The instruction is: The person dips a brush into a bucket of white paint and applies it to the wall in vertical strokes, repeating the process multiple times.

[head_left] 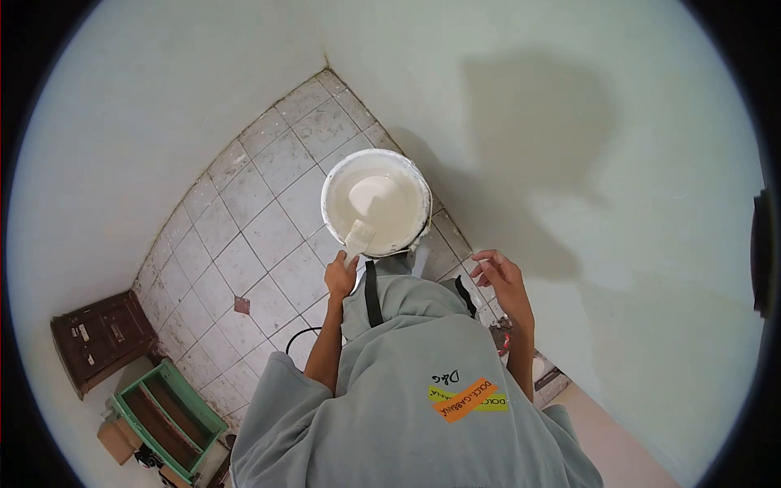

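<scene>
A white bucket [333, 189] of cream-coloured paint stands in front of my body, near the right wall. My left hand [340, 275] is closed round the handle of a pale, wide-bladed brush or scraper [360, 237]; its blade lies over the bucket's near left rim, and whether it touches the paint I cannot tell. My right hand [498, 278] is raised to the right of the bucket, apart from it, with nothing in it and the fingers loosely curled but apart.
White walls [651, 244] meet at a corner beyond the bucket. Stained floor tiles [268, 236] spread to the left. A dark wooden cabinet [106, 337] and a green shelf unit [207, 413] stand at the lower left. A black cable [294, 335] curves beside my left forearm.
</scene>
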Demonstrator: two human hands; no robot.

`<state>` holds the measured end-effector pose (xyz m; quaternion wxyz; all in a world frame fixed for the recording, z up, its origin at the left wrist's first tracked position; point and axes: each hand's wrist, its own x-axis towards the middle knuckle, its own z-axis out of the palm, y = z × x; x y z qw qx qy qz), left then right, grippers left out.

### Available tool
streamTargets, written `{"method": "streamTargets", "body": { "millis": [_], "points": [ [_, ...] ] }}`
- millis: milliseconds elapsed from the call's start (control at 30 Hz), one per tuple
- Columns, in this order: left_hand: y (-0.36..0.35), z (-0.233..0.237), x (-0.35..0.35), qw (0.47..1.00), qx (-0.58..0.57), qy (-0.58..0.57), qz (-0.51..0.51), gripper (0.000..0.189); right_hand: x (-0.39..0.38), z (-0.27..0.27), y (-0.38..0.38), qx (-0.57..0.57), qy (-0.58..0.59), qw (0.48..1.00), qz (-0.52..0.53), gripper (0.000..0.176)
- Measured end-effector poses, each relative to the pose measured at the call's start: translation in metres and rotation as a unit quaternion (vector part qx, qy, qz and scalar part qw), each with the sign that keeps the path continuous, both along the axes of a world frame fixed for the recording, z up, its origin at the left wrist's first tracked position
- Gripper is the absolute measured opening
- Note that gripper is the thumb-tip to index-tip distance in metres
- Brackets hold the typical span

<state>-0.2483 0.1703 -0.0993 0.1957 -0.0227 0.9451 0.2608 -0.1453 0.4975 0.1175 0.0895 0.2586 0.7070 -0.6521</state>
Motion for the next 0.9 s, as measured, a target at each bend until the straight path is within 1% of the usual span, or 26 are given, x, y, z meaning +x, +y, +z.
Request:
{"method": "streamTargets", "body": {
  "millis": [100, 200, 300, 400, 500, 600, 700, 800, 900],
  "points": [
    [-0.006, -0.008, 0.003, 1.000, -0.010, 0.016, -0.008, 0.042, 0.004, 0.000, -0.004, 0.001, -0.002, 1.000, 0.006, 0.023],
    [-0.001, 0.003, 0.002, 0.999, -0.006, 0.048, -0.002, 0.040, 0.004, 0.000, -0.005, 0.004, -0.004, 1.000, 0.001, 0.022],
    [-0.007, -0.013, 0.006, 0.998, -0.031, 0.046, -0.013, 0.041, 0.005, -0.002, -0.005, 0.004, -0.003, 1.000, 0.003, 0.022],
    [-0.002, -0.001, 0.005, 0.998, -0.008, 0.064, -0.002, 0.040, 0.004, 0.000, -0.007, 0.006, 0.003, 1.000, 0.000, 0.022],
    [-0.004, -0.010, 0.007, 0.999, -0.006, 0.048, -0.013, 0.039, 0.005, 0.003, -0.008, 0.003, -0.001, 1.000, 0.003, 0.022],
    [-0.004, -0.006, 0.008, 0.998, -0.031, 0.045, -0.014, 0.039, 0.006, 0.003, -0.011, 0.003, 0.006, 1.000, 0.006, 0.022],
    [0.000, 0.006, 0.006, 0.999, -0.008, 0.045, -0.008, 0.040, 0.006, 0.002, -0.011, 0.003, 0.007, 1.000, 0.001, 0.022],
    [-0.011, -0.011, 0.010, 0.997, -0.052, 0.027, -0.042, 0.040, 0.005, 0.002, -0.015, -0.003, 0.006, 1.000, 0.003, 0.022],
    [-0.009, -0.006, 0.007, 0.999, 0.022, 0.031, 0.001, 0.038, 0.003, 0.002, -0.018, -0.007, 0.022, 1.000, -0.002, 0.022]
  ]
}}
